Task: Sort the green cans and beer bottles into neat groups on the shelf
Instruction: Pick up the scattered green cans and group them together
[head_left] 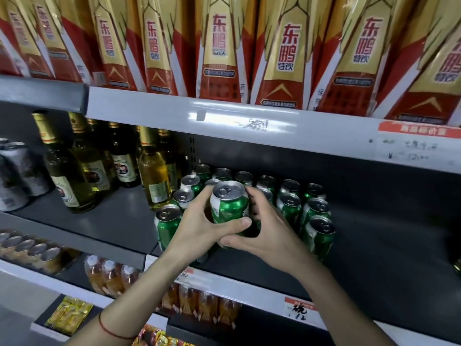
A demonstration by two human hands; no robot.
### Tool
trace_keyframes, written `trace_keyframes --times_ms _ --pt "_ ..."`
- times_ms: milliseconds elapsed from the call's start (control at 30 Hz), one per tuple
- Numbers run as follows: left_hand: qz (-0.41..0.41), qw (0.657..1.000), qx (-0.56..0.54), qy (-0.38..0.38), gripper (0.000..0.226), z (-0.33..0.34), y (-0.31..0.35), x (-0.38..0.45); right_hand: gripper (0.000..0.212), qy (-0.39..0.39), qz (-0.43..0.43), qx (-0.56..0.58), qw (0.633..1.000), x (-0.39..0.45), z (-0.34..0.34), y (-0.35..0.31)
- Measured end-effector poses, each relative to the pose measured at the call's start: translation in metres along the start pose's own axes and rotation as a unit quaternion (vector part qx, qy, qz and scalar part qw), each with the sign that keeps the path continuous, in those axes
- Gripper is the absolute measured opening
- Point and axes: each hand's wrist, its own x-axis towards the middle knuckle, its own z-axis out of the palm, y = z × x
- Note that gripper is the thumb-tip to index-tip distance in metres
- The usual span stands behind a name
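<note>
Both hands, left hand and right hand, wrap one upright green aluminium can, thumbs meeting below, amid the green can cluster; possibly lifted. Set it squarely in line, clear of the amber glass beer bottles at ten o'clock.

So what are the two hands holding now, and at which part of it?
Both hold one green can, upright. The left hand wraps its left side, thumb across the lower front. The right hand holds its right side, thumb under the base.
</note>
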Motion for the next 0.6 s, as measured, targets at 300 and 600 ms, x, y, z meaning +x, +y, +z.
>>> trace_keyframes --times_ms 300,600 --pt "-0.035 0.999 -0.019 -0.006 0.057 0.005 0.004 0.009 0.081 0.093 0.053 -0.01 0.994 -0.002 0.009 0.033" --pt "-0.027 0.998 -0.022 0.056 0.031 -0.044 0.008 0.005 0.084 0.085 0.151 -0.036 0.984 0.011 0.044 0.074"
